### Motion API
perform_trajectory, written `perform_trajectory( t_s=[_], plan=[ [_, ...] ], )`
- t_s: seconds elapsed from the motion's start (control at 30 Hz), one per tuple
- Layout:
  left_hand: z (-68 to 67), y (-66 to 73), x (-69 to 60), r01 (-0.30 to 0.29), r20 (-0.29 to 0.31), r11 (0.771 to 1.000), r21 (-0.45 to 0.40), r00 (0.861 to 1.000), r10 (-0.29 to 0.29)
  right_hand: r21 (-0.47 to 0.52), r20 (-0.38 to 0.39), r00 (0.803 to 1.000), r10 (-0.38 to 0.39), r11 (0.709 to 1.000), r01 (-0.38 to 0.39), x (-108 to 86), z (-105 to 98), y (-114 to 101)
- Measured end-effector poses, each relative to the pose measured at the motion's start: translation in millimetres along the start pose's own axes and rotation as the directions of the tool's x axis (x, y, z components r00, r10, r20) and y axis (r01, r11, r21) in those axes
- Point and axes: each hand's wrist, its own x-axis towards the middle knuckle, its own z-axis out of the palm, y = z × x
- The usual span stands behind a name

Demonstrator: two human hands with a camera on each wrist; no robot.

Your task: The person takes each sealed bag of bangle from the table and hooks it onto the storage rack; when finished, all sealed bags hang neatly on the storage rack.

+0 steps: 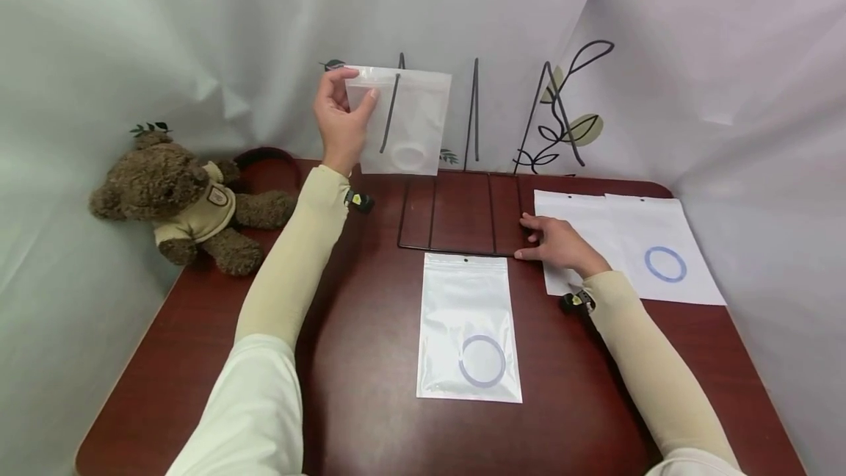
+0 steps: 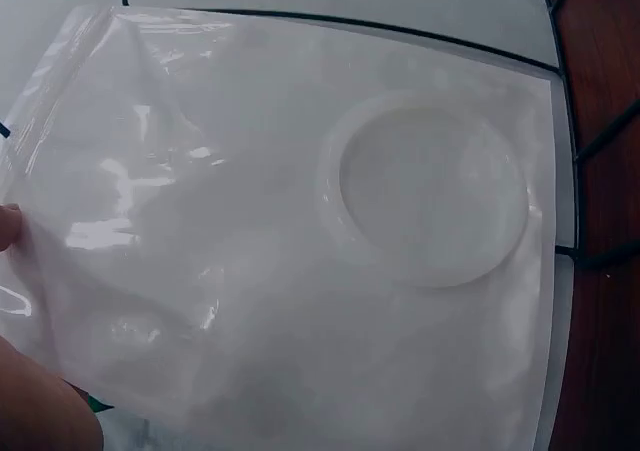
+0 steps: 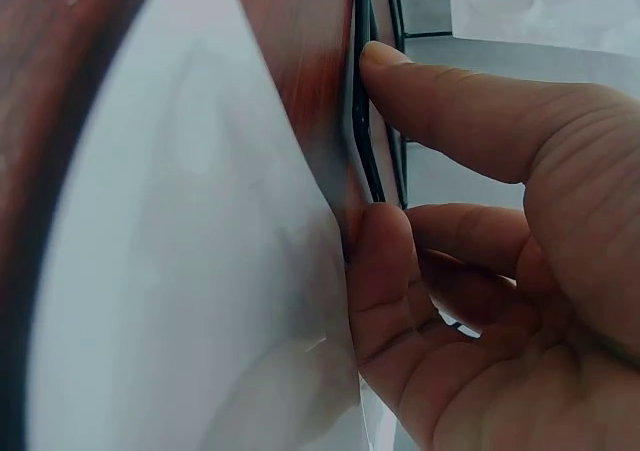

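My left hand (image 1: 342, 123) pinches the upper left edge of a white zip bag (image 1: 423, 112) between thumb and fingers. That bag hangs at a prong of the black wire rack (image 1: 456, 251), and a pale ring (image 2: 335, 186) shows inside it. At the rack's front right corner, my right hand (image 1: 562, 244) holds the black wire, its thumb (image 3: 450, 96) on one side and curled fingers below. Flat on the table in front of the rack lies another zip bag (image 1: 456, 307) with a light purple ring (image 1: 464, 373).
Two overlapping white zip bags (image 1: 687, 233) lie right of the rack, one showing a blue-purple ring (image 1: 648, 263). A brown teddy bear (image 1: 155, 175) leans at the left. White curtains (image 1: 264, 35) enclose the dark red table (image 1: 370, 388); leaf decorations (image 1: 584, 128) stand behind.
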Motion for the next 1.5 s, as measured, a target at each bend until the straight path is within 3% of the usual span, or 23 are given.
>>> perform_trajectory(
  t_s=[0.23,0.5,0.73,0.93,1.13,1.27,1.4,1.5],
  plan=[
    [1.1,-3.4,5.1,-0.011,-0.012,1.0,0.023,1.0,0.011,0.013,0.002,1.0,0.003,1.0,-0.003,1.7,0.3,0.5],
    [-0.8,-1.4,2.5,-0.041,-0.014,0.999,-0.03,0.999,0.04,0.004,0.007,1.0,0.004,1.0,-0.004,0.3,1.2,-0.4],
    [-16.1,5.7,-4.5,0.012,-0.084,1.0,0.003,0.996,-0.011,-0.009,0.006,1.0,-0.002,1.0,0.002,0.0,0.5,-1.3],
    [-35.6,6.0,-21.8,0.024,-0.124,0.997,0.079,0.992,-0.014,-0.017,0.011,1.0,0.0,1.0,0.0,-0.1,-0.2,-1.2],
    [-50.3,8.7,-51.3,0.017,-0.034,0.988,0.154,0.999,-0.012,-0.035,0.008,1.0,-0.011,0.999,0.012,-1.8,-2.3,-1.3],
    [-57.1,8.6,-73.9,0.04,0.05,0.979,0.2,0.997,-0.051,-0.036,0.003,1.0,-0.014,0.999,0.014,-2.0,-2.4,-1.3],
    [-64.4,6.7,-93.4,0.13,0.119,0.964,0.231,0.98,-0.161,-0.04,0.01,1.0,-0.013,0.999,0.013,-0.7,-1.3,-0.9],
    [-69.6,4.5,-105.6,0.189,0.173,0.937,0.293,0.953,-0.247,-0.042,0.014,1.0,-0.014,0.999,0.014,0.0,-1.1,-1.0]
  ],
)
